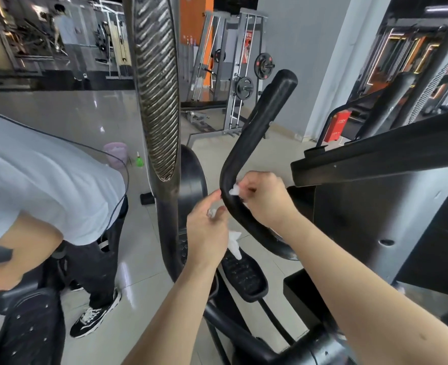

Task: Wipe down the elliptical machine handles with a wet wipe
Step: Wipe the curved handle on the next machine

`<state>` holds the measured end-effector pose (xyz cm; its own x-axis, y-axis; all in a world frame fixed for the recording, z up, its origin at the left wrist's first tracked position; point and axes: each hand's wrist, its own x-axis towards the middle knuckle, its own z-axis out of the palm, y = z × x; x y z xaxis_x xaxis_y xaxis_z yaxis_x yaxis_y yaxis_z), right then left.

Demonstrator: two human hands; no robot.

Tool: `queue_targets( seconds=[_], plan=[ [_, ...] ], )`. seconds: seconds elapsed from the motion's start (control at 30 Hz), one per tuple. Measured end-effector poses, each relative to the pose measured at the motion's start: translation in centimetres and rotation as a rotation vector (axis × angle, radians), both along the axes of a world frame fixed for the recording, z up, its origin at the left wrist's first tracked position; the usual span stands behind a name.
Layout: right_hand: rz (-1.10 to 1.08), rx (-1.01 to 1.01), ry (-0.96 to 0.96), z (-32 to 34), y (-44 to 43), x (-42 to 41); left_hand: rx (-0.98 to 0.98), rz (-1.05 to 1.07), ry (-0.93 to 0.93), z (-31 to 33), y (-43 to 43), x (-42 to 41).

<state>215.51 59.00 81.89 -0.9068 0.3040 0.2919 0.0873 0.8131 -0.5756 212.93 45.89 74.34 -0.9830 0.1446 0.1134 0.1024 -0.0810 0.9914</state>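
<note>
A person's two bare hands work at the bend of an elliptical machine's black handle point(257, 122), seen from a head-worn camera looking down both forearms. The right hand point(263, 197) sits against the right side of the handle's bend, its fingers curled and pinching a crumpled white wet wipe point(234, 191) onto the bar. The left hand point(207, 229) is on the handle's other side, just below the bend. One fingertip touches the bar, and the remaining fingers are folded around more white wipe. A tail of that wipe hangs from the palm beside the handle's lower run. Whether both hands share a single sheet cannot be told.

Left of the handle and nearer the lens rises a second grip with a ribbed surface point(155, 88), blurred by closeness. Below the handle lies a black foot pedal point(244, 276) over the pale tiled floor point(138, 259). Further left of the handle stands a bystander in a white T-shirt point(46, 180), dark trousers and black-and-white sneakers point(96, 318), leaning over a neighbouring machine. On the floor between the bystander and the ribbed grip stand a pink bucket point(115, 154) and a green spray bottle point(139, 160). Behind the handle's upper end stands a weight rack point(244, 75) with plates, and to the handle's right there is a red fire-extinguisher box point(337, 125).
</note>
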Motion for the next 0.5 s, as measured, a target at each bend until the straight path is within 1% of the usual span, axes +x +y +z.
queue_targets(
  seconds=[0.13, 0.23, 0.27, 0.3, 0.33, 0.4, 0.43, 0.5],
  plan=[
    [0.101, 0.2, -0.145, 0.7, 1.3, 2.3, 0.005, 0.011, 0.005, -0.1, 0.3, 0.5],
    [0.169, 0.33, -0.376, 2.6, 3.1, 3.6, 0.026, 0.012, 0.008, -0.2, 0.4, 0.8],
    [0.17, 0.347, -0.416, 3.1, 3.4, 3.7, 0.03, 0.012, 0.009, -0.2, 0.4, 0.9],
    [0.161, 0.346, -0.392, 3.5, 3.5, 3.6, 0.03, 0.016, 0.008, -0.2, 0.4, 0.9],
    [0.142, 0.315, -0.303, 3.5, 3.2, 3.3, 0.026, 0.024, 0.006, -0.2, 0.4, 0.9],
    [0.097, 0.139, -0.07, 2.7, 1.9, 2.3, 0.02, 0.037, -0.003, -0.2, 0.5, 1.1],
    [0.081, 0.044, 0.012, 2.1, 1.1, 1.6, 0.025, 0.04, -0.013, -0.1, 0.5, 1.1],
    [0.067, -0.044, 0.095, 0.8, -0.4, 0.5, 0.033, 0.04, -0.03, 0.1, 0.4, 1.2]
  ],
)
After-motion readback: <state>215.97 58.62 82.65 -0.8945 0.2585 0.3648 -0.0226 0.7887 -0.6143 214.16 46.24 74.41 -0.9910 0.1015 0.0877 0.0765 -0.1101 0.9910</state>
